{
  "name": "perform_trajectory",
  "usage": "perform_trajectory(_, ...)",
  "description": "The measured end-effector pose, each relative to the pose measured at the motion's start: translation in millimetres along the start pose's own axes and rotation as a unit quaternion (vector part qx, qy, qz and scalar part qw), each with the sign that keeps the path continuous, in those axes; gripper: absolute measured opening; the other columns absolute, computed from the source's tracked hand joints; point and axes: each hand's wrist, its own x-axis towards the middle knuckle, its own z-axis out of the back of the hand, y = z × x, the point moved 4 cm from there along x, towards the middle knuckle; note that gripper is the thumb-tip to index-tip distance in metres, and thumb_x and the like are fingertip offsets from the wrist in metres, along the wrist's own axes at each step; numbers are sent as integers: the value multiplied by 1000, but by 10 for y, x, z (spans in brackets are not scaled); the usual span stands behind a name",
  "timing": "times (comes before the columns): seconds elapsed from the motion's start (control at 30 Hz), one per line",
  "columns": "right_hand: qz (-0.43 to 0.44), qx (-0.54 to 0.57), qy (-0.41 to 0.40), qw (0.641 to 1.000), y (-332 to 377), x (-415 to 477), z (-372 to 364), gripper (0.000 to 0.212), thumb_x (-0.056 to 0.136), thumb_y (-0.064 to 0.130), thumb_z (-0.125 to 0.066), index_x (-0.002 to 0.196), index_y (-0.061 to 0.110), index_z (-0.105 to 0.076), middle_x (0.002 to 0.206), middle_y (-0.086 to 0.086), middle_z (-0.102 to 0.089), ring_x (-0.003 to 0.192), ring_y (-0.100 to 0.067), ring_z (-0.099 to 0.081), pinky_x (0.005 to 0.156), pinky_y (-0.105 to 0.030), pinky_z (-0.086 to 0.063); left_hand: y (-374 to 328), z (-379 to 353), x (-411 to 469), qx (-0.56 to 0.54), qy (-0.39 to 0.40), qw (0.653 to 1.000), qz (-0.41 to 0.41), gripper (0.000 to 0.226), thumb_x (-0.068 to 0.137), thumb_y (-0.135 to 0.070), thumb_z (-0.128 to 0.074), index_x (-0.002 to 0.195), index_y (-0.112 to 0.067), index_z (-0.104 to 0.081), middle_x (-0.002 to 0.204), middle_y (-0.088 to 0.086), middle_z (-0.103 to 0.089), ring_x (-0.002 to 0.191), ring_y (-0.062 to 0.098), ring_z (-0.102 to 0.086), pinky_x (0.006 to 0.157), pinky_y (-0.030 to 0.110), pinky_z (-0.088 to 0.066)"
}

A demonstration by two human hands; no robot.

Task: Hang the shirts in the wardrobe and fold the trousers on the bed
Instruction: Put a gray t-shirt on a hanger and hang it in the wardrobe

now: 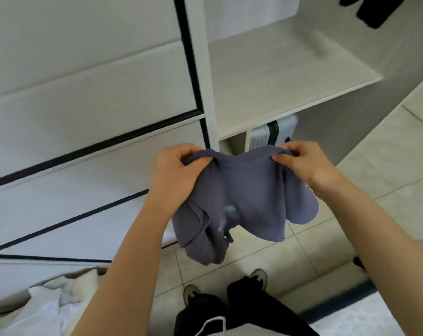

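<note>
A grey-blue shirt [244, 197] with a small pale print hangs bunched in front of me, above the tiled floor. My left hand [175, 173] grips its upper edge on the left side. At the right side of that edge, my right hand [302, 163] pinches the fabric between thumb and fingers. The open wardrobe [278, 76] stands straight ahead with a bare pale shelf. No hanger shows in the shirt.
A dark garment [373, 8] hangs at the wardrobe's top right. A white suitcase [273, 132] stands under the shelf. The closed sliding door [84, 93] fills the left. White clothes [47, 309] lie in a pile at bottom left. The bed edge [365, 311] is at bottom right.
</note>
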Motion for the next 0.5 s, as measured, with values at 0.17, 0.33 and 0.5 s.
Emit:
perform_trajectory(0.17, 39, 12, -92, 995, -45, 171, 537, 9, 90, 5, -64, 81, 7, -67, 77, -8, -60, 58, -5, -45, 55, -8, -36, -281, -480, 231, -15, 10, 1000, -24, 15, 90, -10, -65, 80, -14, -75, 74, -5, -69, 66, -1, -59, 61, 21, -49)
perform_trajectory(0.33, 63, 23, -147, 987, -44, 374, 881, 13, 91, 7, -61, 87, -4, -66, 76, -9, -57, 66, -8, -45, 57, -16, -36, -457, -796, 523, -38, 4, 999, -31, 14, 91, -9, -63, 79, -11, -70, 64, -16, -63, 63, -6, -54, 58, 9, -42)
perform_trajectory(0.5, 111, 28, -166, 979, 141, 631, 1187, 13, 93, 7, -53, 83, 11, -60, 71, 7, -56, 63, 2, -47, 61, -9, -37, -646, -1075, 851, -107, 61, 992, -19, 19, 91, -6, -61, 73, 0, -59, 63, -3, -53, 60, 4, -46, 56, 13, -39)
